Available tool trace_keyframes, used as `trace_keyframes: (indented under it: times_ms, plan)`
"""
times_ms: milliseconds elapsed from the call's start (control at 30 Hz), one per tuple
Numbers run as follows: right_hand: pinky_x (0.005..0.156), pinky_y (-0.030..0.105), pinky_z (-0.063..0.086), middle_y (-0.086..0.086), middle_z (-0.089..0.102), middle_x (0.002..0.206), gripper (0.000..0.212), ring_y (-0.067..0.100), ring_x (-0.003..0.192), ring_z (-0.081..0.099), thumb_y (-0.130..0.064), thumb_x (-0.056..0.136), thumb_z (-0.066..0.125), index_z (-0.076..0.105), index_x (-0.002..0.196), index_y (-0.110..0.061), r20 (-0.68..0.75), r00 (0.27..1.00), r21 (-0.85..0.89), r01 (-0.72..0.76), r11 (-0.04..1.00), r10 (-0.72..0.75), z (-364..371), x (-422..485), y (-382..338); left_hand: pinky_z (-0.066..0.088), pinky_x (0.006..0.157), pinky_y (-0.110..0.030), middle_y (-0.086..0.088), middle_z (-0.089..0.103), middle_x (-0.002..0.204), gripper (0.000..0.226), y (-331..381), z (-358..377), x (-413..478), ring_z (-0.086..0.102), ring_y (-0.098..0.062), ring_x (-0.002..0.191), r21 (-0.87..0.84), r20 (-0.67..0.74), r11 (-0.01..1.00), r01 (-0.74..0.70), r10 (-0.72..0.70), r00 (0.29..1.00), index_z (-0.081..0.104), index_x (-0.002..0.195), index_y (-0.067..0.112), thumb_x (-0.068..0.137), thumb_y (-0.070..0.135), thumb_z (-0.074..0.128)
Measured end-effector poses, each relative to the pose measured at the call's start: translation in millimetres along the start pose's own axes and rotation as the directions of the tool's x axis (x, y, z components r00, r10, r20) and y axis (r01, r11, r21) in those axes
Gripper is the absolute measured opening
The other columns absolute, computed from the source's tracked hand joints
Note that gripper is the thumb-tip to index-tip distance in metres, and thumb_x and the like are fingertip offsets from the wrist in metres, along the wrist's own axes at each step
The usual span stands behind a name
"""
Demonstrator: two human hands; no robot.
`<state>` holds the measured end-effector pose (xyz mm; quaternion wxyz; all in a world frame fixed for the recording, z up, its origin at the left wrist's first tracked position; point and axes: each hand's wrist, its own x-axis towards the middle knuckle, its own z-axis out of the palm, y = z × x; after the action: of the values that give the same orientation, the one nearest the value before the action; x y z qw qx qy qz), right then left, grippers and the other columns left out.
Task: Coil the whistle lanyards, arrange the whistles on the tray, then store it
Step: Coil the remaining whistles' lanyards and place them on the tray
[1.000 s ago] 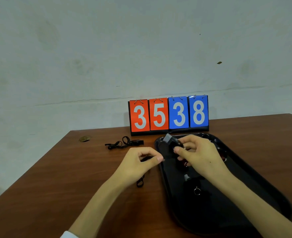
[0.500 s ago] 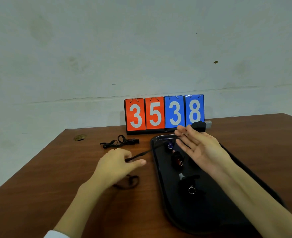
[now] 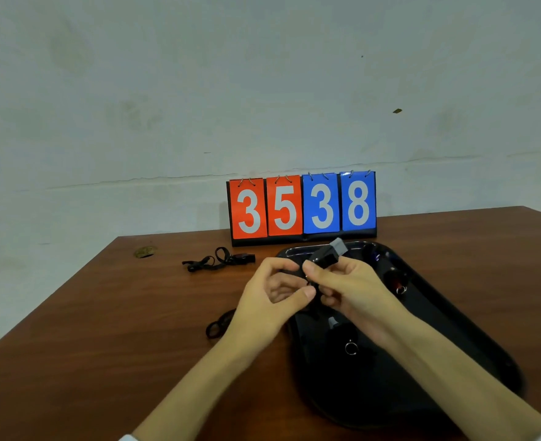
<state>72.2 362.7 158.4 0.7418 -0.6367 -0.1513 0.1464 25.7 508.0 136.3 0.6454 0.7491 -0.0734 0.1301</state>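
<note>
Over tray (image 3: 390, 393), whistle (image 3: 325, 257) in right hand (image 3: 352, 288)

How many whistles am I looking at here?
5. Black grey-tipped whistle in the right hand, its black lanyard pinched by left hand; dark whistle on the brown wooden table, left; on the black plastic tray: bluish whistle far, reddish whistle right, black whistle nearest. More may be hidden.

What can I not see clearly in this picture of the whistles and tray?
Head view:
- Lanyard of the black whistle in the right hand: one loop shows beside the left hand; both hands hide the rest.
- Whistles on the black tray: dark on dark, partly behind the right forearm; number unclear.
- Small object at the table's far left: too small to name.
</note>
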Motion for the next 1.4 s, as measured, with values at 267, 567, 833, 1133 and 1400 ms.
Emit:
trace_keyframes:
  times_ms: [267, 567, 833, 1133, 1400]
  plan:
    - [0.046, 0.015, 0.040, -0.004, 0.053, 0.057, 0.032, 0.003, 0.048, 0.047, -0.026, 0.066, 0.075, 0.066, 0.091, -0.007, -0.057, 0.997, 0.070, -0.039, 0.997, 0.043, -1, 1, -6, 0.032, 0.039, -0.018, -0.005, 0.053, 0.068, 0.022, 2, -8, 2, 0.039, -0.009, 0.044, -0.490, 0.171, 0.826, 0.281, -0.225, 0.959, 0.054, 0.106, 0.003, 0.088, -0.006, 0.046]
    - [0.071, 0.025, 0.058, 0.004, 0.074, 0.083, 0.018, 0.015, 0.078, 0.071, -0.018, 0.083, 0.063, 0.067, 0.096, -0.007, -0.142, 0.989, 0.203, 0.066, 0.977, -0.037, -6, 2, -6, 0.018, 0.034, -0.019, -0.005, 0.058, 0.060, 0.023, 3, -20, 2, 0.027, -0.008, 0.034, -0.099, 0.155, 0.953, 0.285, -0.268, 0.951, 0.059, 0.093, 0.005, 0.092, 0.027, 0.052]
    - [0.069, 0.019, 0.046, -0.005, 0.062, 0.070, 0.012, 0.004, 0.067, 0.057, -0.026, 0.089, 0.058, 0.067, 0.095, -0.022, -0.100, 0.973, -0.569, 0.116, 0.814, -0.208, -9, 5, -5, 0.043, 0.059, -0.005, 0.007, 0.069, 0.075, 0.006, 6, -27, 6, 0.062, 0.002, 0.068, 0.329, 0.011, 0.944, 0.016, -0.021, 1.000, 0.070, 0.086, 0.018, 0.085, 0.015, 0.065]
    - [0.062, 0.020, 0.054, -0.001, 0.072, 0.073, 0.007, 0.007, 0.067, 0.067, -0.022, 0.082, 0.066, 0.072, 0.081, -0.018, 0.253, 0.967, -0.675, 0.159, 0.721, 0.023, -10, 3, -7, 0.048, 0.071, -0.014, 0.013, 0.069, 0.081, 0.014, 6, -36, 8, 0.063, 0.000, 0.080, 0.310, -0.041, 0.948, -0.071, 0.088, 0.995, 0.071, 0.083, 0.026, 0.084, 0.013, 0.065]
    - [0.062, 0.018, 0.054, -0.003, 0.069, 0.066, 0.009, 0.007, 0.063, 0.065, -0.016, 0.082, 0.064, 0.069, 0.076, -0.020, 0.429, 0.902, -0.520, 0.196, 0.832, 0.056, -9, -2, -16, 0.029, 0.045, -0.019, -0.002, 0.054, 0.065, 0.016, 5, -34, 6, 0.038, -0.008, 0.052, -0.331, 0.178, 0.882, 0.336, -0.291, 0.940, 0.071, 0.087, 0.007, 0.078, 0.014, 0.061]
